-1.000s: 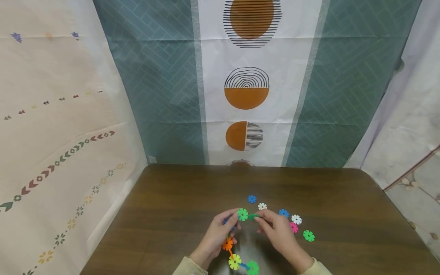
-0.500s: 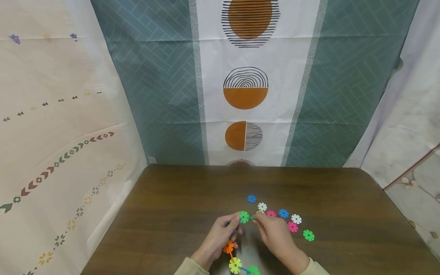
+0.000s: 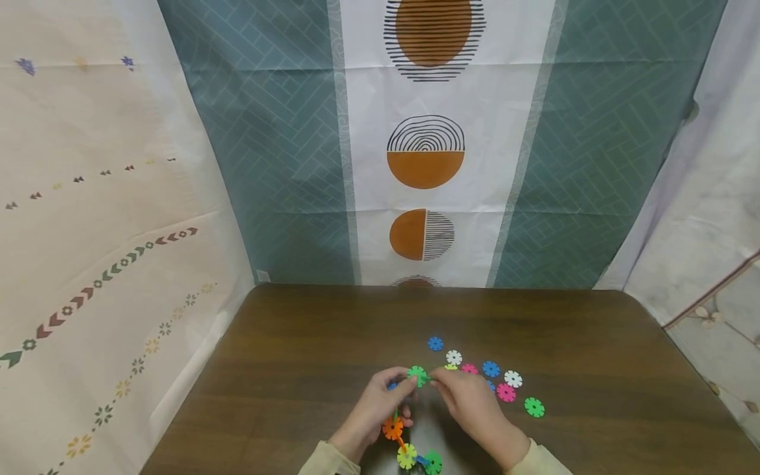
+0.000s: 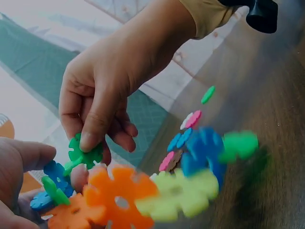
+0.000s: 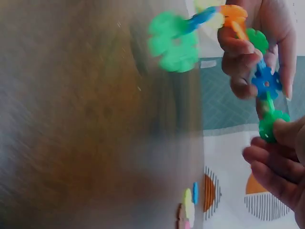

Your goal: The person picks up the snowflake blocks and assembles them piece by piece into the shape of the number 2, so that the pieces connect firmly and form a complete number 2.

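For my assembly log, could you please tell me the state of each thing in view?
Left hand: grip on the chain of interlocked plastic snowflake discs.
Right hand: pinching the green plastic snowflake disc at the chain's end.
Loose plastic snowflake discs: lying flat, unjoined, on the brown wooden table.
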`<state>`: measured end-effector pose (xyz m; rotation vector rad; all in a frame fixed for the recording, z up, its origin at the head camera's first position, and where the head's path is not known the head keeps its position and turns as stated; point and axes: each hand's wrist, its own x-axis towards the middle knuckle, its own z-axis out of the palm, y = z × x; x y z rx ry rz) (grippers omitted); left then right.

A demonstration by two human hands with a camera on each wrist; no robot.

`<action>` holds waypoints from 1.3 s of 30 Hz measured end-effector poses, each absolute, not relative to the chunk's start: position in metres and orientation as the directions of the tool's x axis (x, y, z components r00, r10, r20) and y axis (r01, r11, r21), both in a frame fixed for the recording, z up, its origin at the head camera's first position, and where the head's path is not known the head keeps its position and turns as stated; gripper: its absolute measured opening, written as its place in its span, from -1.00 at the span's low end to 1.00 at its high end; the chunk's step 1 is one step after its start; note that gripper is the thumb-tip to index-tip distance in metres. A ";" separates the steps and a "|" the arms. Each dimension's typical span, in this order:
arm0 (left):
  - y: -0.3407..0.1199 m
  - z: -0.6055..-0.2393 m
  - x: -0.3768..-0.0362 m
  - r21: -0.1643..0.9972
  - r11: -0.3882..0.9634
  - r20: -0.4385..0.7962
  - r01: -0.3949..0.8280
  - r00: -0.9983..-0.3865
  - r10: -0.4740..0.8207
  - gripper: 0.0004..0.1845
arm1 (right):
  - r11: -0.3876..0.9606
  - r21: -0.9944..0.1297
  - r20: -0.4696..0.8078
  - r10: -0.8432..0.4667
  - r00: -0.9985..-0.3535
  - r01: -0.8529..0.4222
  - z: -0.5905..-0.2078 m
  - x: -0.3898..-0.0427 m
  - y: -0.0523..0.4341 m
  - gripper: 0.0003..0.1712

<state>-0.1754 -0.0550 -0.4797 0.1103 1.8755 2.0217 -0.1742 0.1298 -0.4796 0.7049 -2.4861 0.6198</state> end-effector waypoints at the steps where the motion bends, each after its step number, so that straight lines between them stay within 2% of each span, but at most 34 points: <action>1: -0.056 -0.480 -0.176 0.971 -0.040 -0.211 -0.236 -0.925 0.315 -0.65 | 0.759 -0.329 0.503 -0.362 -0.785 -0.561 -0.478 -0.178 0.131 -0.80; 3: -0.059 -0.481 -0.178 0.963 -0.060 -0.233 -0.263 -0.923 0.305 -0.65 | 0.764 -0.397 0.404 -0.352 -0.844 -0.508 -0.476 -0.187 0.136 -0.67; 6: -0.063 -0.485 -0.181 0.954 -0.105 -0.237 -0.280 -0.923 0.304 -0.65 | 0.798 -0.412 0.318 -0.325 -0.891 -0.439 -0.477 -0.206 0.143 -0.57; 10: -0.064 -0.488 -0.182 0.950 -0.143 -0.223 -0.278 -0.924 0.312 -0.65 | 0.857 -0.261 0.310 -0.362 -0.879 -0.445 -0.488 -0.228 0.145 -0.65; 14: -0.064 -0.487 -0.182 0.947 -0.159 -0.218 -0.279 -0.922 0.321 -0.67 | 0.889 -0.105 0.165 -0.427 -0.889 -0.446 -0.496 -0.230 0.143 -0.58; 16: -0.065 -0.485 -0.182 0.944 -0.173 -0.215 -0.281 -0.921 0.324 -0.70 | 0.880 -0.069 0.112 -0.462 -0.880 -0.471 -0.498 -0.225 0.142 -0.59; 18: -0.067 -0.482 -0.182 0.940 -0.187 -0.214 -0.285 -0.921 0.327 -0.74 | 0.860 -0.066 0.119 -0.497 -0.860 -0.506 -0.496 -0.220 0.141 -0.66; 21: -0.070 -0.479 -0.182 0.936 -0.202 -0.211 -0.287 -0.921 0.327 -0.78 | 0.827 -0.074 0.197 -0.536 -0.821 -0.558 -0.492 -0.216 0.139 -0.76; 25: -0.071 -0.479 -0.182 0.935 -0.195 -0.221 -0.295 -0.917 0.331 -0.73 | 0.804 -0.070 0.272 -0.555 -0.787 -0.591 -0.493 -0.215 0.138 -0.73; 29: -0.068 -0.481 -0.182 0.944 -0.166 -0.212 -0.286 -0.907 0.363 -0.65 | 0.820 -0.073 0.284 -0.529 -0.800 -0.568 -0.499 -0.216 0.138 -0.72; 34: -0.067 -0.483 -0.181 0.947 -0.155 -0.210 -0.283 -0.905 0.369 -0.66 | 0.847 -0.096 0.290 -0.478 -0.829 -0.522 -0.503 -0.214 0.137 -0.62; 37: -0.067 -0.484 -0.180 0.944 -0.148 -0.226 -0.294 -0.907 0.355 -0.67 | 0.847 -0.173 0.288 -0.444 -0.848 -0.503 -0.503 -0.211 0.137 -0.62; 39: -0.068 -0.484 -0.179 0.946 -0.143 -0.230 -0.292 -0.911 0.343 -0.66 | 0.824 -0.276 0.292 -0.419 -0.860 -0.495 -0.503 -0.208 0.138 -0.69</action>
